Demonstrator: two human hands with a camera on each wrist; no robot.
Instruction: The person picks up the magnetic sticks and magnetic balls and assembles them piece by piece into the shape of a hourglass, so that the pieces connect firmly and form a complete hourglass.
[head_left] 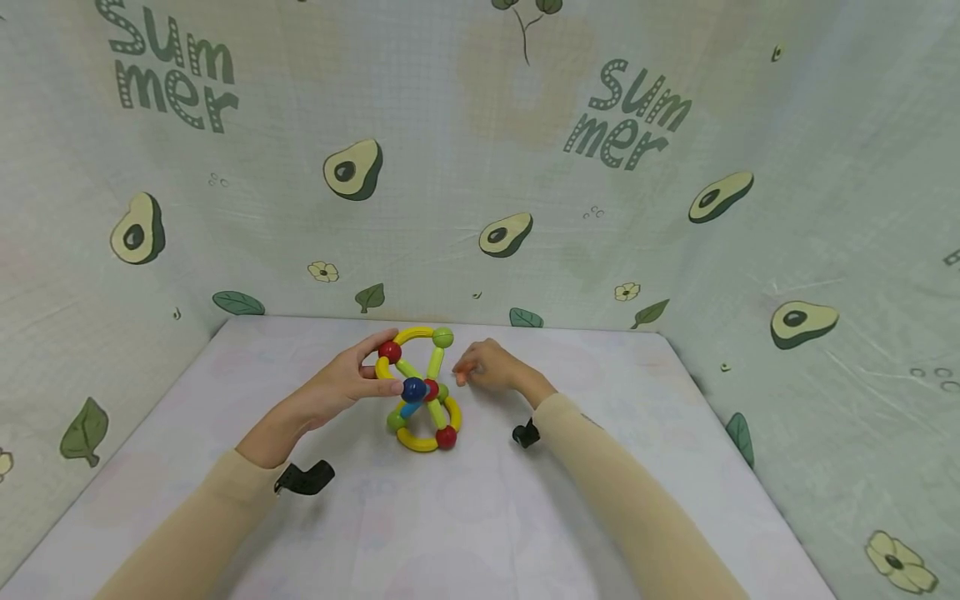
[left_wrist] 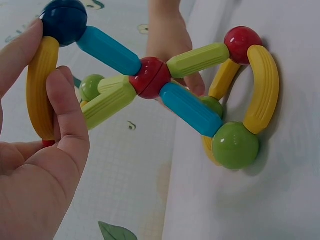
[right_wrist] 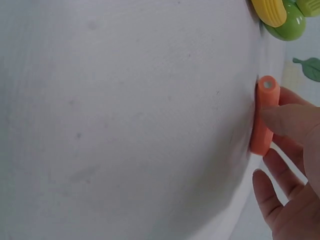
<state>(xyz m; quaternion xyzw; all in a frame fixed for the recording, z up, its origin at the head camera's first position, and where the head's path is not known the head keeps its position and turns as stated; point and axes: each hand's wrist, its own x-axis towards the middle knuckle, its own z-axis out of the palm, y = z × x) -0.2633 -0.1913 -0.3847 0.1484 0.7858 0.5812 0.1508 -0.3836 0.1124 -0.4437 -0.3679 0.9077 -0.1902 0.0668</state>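
Note:
A ball-and-stick magnetic construction [head_left: 430, 389] stands on the table, with a lower ring of yellow curved rods resting on the surface. My left hand [head_left: 341, 382] grips its upper part. In the left wrist view a yellow curved rod [left_wrist: 42, 90] runs between the thumb and fingers, just below a dark blue ball [left_wrist: 64, 22]. Straight green and blue rods meet at a red centre ball [left_wrist: 148, 77]. To the right of the construction, my right hand [head_left: 491, 365] pinches a short orange rod [right_wrist: 262, 132] by its side, close against the tabletop. A pale metallic end shows on that rod.
The table [head_left: 420, 533] has a pale cover. Behind it and at both sides hangs cloth [head_left: 420, 250] printed with avocados and leaves. A black wrist camera [head_left: 306, 478] sits by the left sleeve, another black camera [head_left: 526, 433] by the right.

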